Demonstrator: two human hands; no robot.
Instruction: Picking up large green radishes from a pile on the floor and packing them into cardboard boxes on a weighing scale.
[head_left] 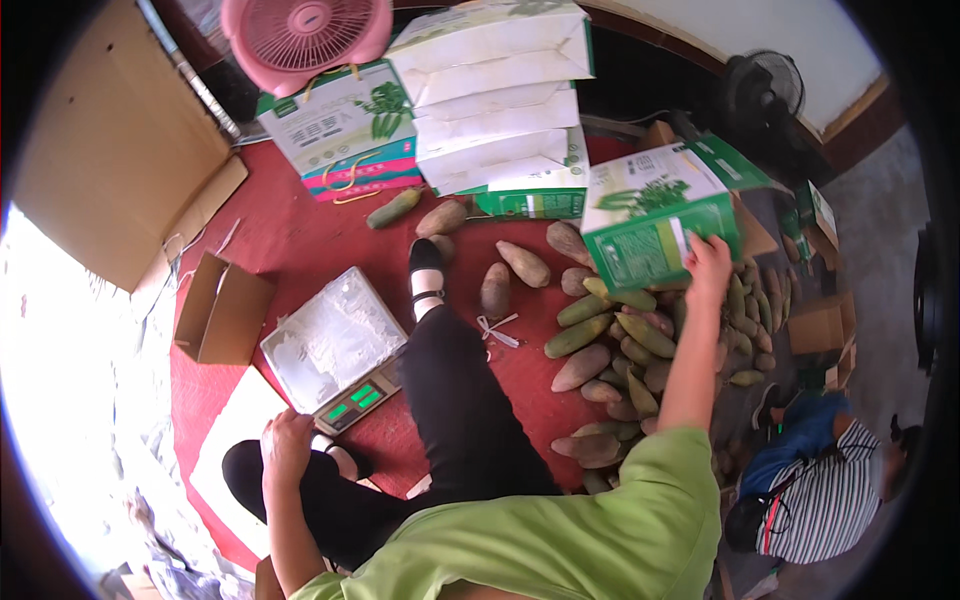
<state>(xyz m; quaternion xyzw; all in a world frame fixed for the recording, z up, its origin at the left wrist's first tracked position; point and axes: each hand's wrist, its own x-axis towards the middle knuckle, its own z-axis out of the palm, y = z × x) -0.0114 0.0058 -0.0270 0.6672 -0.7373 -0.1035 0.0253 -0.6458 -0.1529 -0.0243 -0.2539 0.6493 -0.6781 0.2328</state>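
Out in front on the right, my right hand point(708, 262) grips the near right edge of a green and white carton point(655, 250) with leafy vegetables pictured on it. The carton is tilted over a heap of green radishes point(578, 337) and brownish-pink, rough-skinned roots point(581, 368). My left hand point(286, 440) is by my left knee with its fingers curled in, and nothing shows in them. Just beyond it stands a digital scale point(335, 335) with a lit green display. The scale's pale pan bears no produce.
Stacked white and green cartons point(495, 100) stand ahead, beside a pink fan point(310, 30). A small brown box point(222, 310) sits left of the scale. A white ribbon point(497, 330) lies on the red mat point(530, 395). Another person point(815, 490) is low at the right.
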